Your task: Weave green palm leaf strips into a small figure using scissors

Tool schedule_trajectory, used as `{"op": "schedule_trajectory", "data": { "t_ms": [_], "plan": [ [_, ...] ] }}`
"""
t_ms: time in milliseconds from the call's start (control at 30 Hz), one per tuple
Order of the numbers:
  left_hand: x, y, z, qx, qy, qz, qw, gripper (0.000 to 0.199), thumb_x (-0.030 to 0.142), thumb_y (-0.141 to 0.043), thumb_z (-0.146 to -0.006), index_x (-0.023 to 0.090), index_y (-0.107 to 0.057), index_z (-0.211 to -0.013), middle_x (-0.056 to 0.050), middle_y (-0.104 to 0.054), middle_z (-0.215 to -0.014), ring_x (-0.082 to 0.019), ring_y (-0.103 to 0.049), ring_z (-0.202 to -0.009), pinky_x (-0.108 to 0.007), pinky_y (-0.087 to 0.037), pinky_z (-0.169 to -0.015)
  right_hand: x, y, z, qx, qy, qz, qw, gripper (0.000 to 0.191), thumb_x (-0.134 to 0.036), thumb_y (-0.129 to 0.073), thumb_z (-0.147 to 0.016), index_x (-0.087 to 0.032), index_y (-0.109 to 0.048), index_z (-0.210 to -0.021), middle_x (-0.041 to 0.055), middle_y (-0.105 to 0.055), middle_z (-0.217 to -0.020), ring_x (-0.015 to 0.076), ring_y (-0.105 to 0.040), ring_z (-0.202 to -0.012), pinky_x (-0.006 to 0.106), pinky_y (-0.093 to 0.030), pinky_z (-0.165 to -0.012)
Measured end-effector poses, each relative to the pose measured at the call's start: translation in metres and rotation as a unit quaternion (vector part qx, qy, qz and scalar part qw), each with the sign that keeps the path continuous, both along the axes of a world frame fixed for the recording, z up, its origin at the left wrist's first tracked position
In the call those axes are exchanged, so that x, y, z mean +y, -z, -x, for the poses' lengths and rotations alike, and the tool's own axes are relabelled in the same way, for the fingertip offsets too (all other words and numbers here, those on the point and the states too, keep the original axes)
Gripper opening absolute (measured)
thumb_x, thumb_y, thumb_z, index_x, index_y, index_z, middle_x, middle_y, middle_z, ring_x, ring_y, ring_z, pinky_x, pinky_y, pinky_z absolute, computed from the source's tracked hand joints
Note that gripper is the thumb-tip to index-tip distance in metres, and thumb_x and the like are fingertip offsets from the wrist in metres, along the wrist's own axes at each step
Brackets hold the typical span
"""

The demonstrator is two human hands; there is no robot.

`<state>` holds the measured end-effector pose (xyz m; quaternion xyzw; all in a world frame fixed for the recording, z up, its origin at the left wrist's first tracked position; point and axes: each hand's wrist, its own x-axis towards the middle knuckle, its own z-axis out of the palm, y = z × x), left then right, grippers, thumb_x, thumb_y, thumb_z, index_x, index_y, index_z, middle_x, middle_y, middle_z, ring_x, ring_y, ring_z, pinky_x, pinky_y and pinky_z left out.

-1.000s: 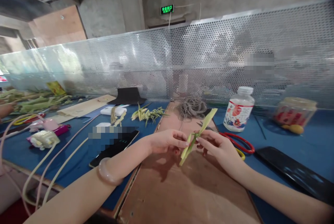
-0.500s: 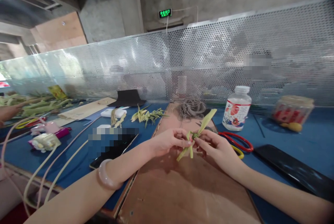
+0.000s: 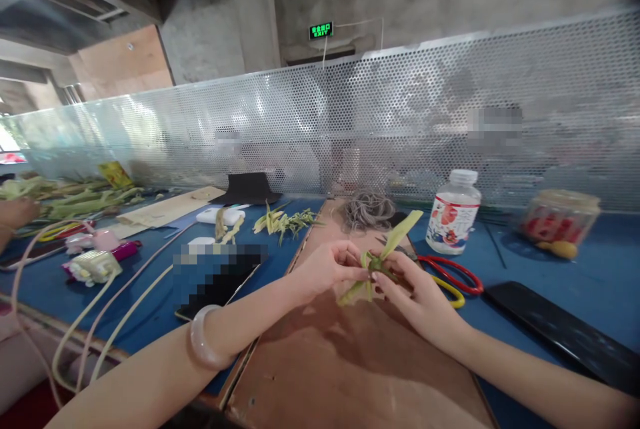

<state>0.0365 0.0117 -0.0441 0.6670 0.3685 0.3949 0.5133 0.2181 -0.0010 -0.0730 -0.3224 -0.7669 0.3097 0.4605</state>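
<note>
A small piece of folded green leaf strips (image 3: 395, 236) is held over the brown board (image 3: 320, 362), with one long blade pointing up to the right. From the left, my left hand (image 3: 333, 272) pinches it, thumb and forefinger closed at its knotted middle. My right hand (image 3: 413, 286) grips the same piece from the right, fingers curled round the knot. Just beyond my hands lies a tangle of grey cord (image 3: 369, 209). Scissors with red and yellow handles (image 3: 453, 272) rest beside my right hand, their blades partly hidden.
Woven leaf pieces (image 3: 285, 221) and a phone (image 3: 225, 279) lie left of the board. A labelled bottle (image 3: 453, 212), a jar (image 3: 563, 216) and a black case (image 3: 555, 326) are on the right. Another person's hand (image 3: 17, 212) is at the far left.
Both my hands still hold the leaf piece, which has turned slightly, its long blade shifting a little right. The other person's hand at the far left has moved.
</note>
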Motion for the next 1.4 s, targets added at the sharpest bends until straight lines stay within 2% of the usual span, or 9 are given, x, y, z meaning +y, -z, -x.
{"op": "schedule_trajectory", "data": {
  "t_ms": [67,167,367,500,633,767,933,1200,1400],
  "plan": [
    [-0.002,-0.001,-0.001,0.0,-0.017,0.006,1.0,0.028,0.029,-0.075,-0.063,0.014,-0.057,-0.079,-0.001,-0.064,-0.074,-0.01,-0.058,-0.065,-0.023,-0.044,-0.063,-0.002,0.002,0.001,-0.036,0.007,-0.042,0.998,0.035,-0.03,-0.056,-0.08,-0.022,-0.046,-0.113,0.004,-0.061,-0.086,0.0167,-0.058,-0.071,0.029,-0.05,-0.063],
    [-0.006,-0.002,-0.004,-0.013,-0.039,0.031,0.999,0.028,0.029,-0.073,-0.066,0.015,-0.055,-0.081,-0.003,-0.065,-0.076,-0.013,-0.061,-0.066,-0.026,-0.048,-0.063,-0.001,0.008,0.002,-0.089,0.04,-0.069,0.993,0.047,-0.025,-0.06,-0.075,-0.021,-0.039,-0.117,0.0007,-0.056,-0.076,0.0154,-0.055,-0.064,0.028,-0.048,-0.059],
    [-0.013,0.0,-0.011,-0.02,-0.049,0.03,0.998,0.03,0.031,-0.073,-0.065,0.015,-0.051,-0.077,-0.003,-0.064,-0.071,-0.012,-0.059,-0.056,-0.027,-0.049,-0.055,0.004,0.014,0.005,-0.08,0.053,-0.054,0.994,0.051,-0.029,-0.065,-0.071,-0.023,-0.037,-0.113,0.0041,-0.06,-0.092,0.0167,-0.059,-0.072,0.027,-0.048,-0.058],
    [-0.014,0.002,-0.011,0.025,-0.062,-0.002,0.998,0.03,0.032,-0.073,-0.065,0.016,-0.051,-0.077,-0.004,-0.064,-0.076,-0.015,-0.062,-0.069,-0.028,-0.049,-0.062,-0.003,0.008,0.005,-0.101,0.072,-0.078,0.989,0.046,-0.035,-0.066,-0.071,-0.021,-0.04,-0.106,0.005,-0.062,-0.087,0.0189,-0.061,-0.072,0.029,-0.048,-0.06],
    [-0.013,-0.001,-0.011,0.007,-0.034,0.007,0.999,0.027,0.028,-0.072,-0.065,0.015,-0.051,-0.076,-0.004,-0.064,-0.079,-0.015,-0.062,-0.074,-0.029,-0.049,-0.067,-0.003,0.005,0.004,-0.061,0.031,-0.037,0.997,0.025,-0.037,-0.051,-0.085,-0.021,-0.045,-0.104,0.0066,-0.063,-0.092,0.0186,-0.061,-0.081,0.029,-0.05,-0.066],
    [-0.01,-0.003,-0.01,0.005,-0.015,0.026,1.0,0.021,0.026,-0.069,-0.068,0.015,-0.052,-0.076,-0.002,-0.061,-0.075,-0.011,-0.056,-0.065,-0.026,-0.045,-0.061,0.004,0.007,0.002,-0.01,0.024,-0.024,0.999,0.022,-0.039,-0.045,-0.09,-0.022,-0.05,-0.102,0.0057,-0.062,-0.096,0.0173,-0.059,-0.086,0.029,-0.047,-0.076],
    [-0.01,-0.004,-0.007,0.023,-0.015,-0.002,1.0,0.018,0.029,-0.066,-0.071,0.014,-0.057,-0.077,-0.001,-0.059,-0.077,-0.011,-0.054,-0.069,-0.025,-0.042,-0.067,0.006,0.008,-0.001,0.018,0.009,0.036,0.999,0.03,-0.044,-0.034,-0.093,-0.021,-0.052,-0.101,0.0038,-0.06,-0.088,0.0151,-0.055,-0.076,0.025,-0.044,-0.065],
    [-0.017,-0.01,-0.01,0.032,-0.036,0.004,0.999,0.035,0.04,-0.072,-0.066,0.015,-0.051,-0.079,-0.001,-0.06,-0.074,-0.013,-0.056,-0.069,-0.026,-0.041,-0.065,0.0,0.007,0.0,0.059,-0.004,0.093,0.994,0.028,-0.045,-0.039,-0.091,-0.021,-0.052,-0.085,-0.0009,-0.054,-0.076,0.0121,-0.048,-0.066,0.023,-0.041,-0.06],
    [-0.015,-0.008,-0.01,-0.016,0.033,0.044,0.998,0.031,0.038,-0.069,-0.071,0.015,-0.05,-0.079,-0.004,-0.062,-0.078,-0.013,-0.059,-0.073,-0.029,-0.045,-0.074,-0.003,0.006,0.0,0.072,-0.024,0.119,0.99,0.03,-0.047,-0.04,-0.09,-0.021,-0.052,-0.085,-0.0025,-0.048,-0.069,0.0103,-0.042,-0.058,0.022,-0.036,-0.052]
  ]
}}
